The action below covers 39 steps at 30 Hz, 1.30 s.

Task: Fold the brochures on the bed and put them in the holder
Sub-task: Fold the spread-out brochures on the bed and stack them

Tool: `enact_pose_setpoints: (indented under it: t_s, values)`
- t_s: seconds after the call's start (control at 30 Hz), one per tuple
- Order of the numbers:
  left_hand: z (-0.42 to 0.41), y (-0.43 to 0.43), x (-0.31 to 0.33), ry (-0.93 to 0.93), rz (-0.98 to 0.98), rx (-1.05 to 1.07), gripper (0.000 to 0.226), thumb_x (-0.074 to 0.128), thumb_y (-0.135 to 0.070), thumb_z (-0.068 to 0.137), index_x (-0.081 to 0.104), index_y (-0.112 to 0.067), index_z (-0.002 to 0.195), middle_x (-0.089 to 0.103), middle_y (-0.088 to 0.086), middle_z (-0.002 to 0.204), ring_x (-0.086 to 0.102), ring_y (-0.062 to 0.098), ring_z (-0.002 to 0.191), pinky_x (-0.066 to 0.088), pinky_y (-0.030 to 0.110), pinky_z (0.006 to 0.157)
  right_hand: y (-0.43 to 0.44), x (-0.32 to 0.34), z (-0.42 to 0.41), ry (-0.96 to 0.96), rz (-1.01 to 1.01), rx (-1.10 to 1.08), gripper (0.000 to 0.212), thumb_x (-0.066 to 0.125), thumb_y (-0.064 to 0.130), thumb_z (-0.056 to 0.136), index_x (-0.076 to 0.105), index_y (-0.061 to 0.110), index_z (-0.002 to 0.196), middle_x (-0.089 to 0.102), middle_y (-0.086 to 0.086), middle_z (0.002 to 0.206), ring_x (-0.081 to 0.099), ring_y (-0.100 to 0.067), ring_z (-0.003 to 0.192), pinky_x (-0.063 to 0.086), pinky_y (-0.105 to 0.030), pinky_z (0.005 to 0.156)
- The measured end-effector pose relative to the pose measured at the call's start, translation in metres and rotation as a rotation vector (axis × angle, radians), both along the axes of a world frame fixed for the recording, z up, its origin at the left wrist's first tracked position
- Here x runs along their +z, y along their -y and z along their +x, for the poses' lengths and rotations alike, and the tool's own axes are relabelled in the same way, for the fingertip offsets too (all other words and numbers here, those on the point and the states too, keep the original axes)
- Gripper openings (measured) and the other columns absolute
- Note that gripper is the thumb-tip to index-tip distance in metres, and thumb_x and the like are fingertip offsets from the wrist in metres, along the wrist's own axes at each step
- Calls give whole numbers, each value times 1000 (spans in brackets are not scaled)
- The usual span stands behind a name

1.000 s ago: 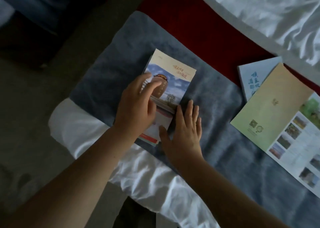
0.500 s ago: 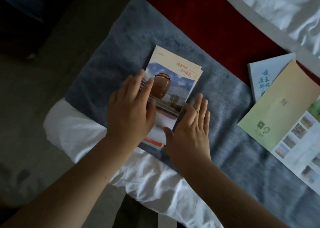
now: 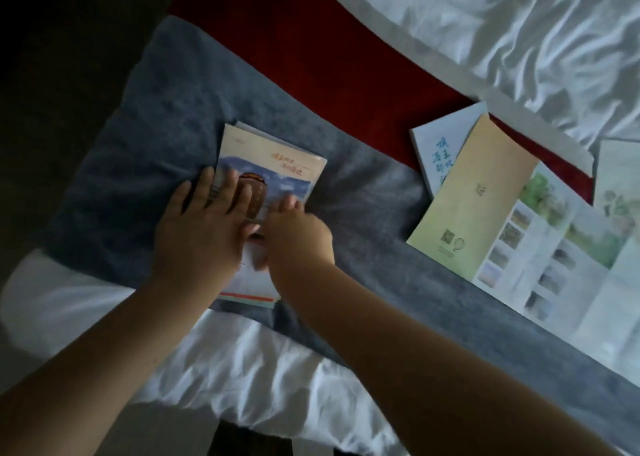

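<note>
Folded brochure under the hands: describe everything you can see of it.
The folded brochure is paper, in several layers. Its cover has a cream band with reddish characters, blue sky, a brown jar and red and teal stripes at the near end. It lies flat on the grey blanket. The left hand presses it with flat fingers; the right hand rests at its right edge, blurred.

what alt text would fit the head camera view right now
A left hand lies spread flat on a folded brochure and the right hand touches its right edge, on a grey blanket. An unfolded brochure and a pale blue booklet lie to the right.
</note>
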<state>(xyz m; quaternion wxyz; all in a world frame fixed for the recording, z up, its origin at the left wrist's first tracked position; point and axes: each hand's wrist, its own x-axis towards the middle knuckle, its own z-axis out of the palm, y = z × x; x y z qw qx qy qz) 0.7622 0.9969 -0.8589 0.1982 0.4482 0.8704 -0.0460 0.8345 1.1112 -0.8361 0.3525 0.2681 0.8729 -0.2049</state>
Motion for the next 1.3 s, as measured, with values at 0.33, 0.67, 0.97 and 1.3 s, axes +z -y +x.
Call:
enact_pose_setpoints:
  t_s: [0.33,0.67,0.97,1.3]
  values:
    - [26,-7,17,-96,-144,40,74,36,-38,103,0,-19,165,-6,11,172,2,35,159,12,54,126,-5,-13,21,-98,-100,38,96,69,31,97,5,6,163,7,-19,171,21,-32,156,32,-40,119]
    - [90,-42,39,-176,18,63,63,41,-23,105,20,-8,163,16,27,167,24,52,149,16,70,115,-61,8,204,-415,-48,-50,83,51,22,101,-1,14,165,-18,-2,172,-28,-19,154,-10,-41,128]
    - [226,-191,38,34,148,41,79,36,-58,101,5,-23,165,-7,19,171,9,44,155,25,61,121,-159,7,383,-365,218,-192,80,48,25,105,-4,19,165,-29,-8,167,-30,-24,154,-7,-46,125]
    - [269,-251,13,60,119,220,102,26,-90,84,1,-32,164,-14,13,171,-14,48,154,2,67,121,-218,-7,467,-301,223,-477,61,17,60,106,0,46,163,-8,7,173,-20,-28,157,-9,-45,127]
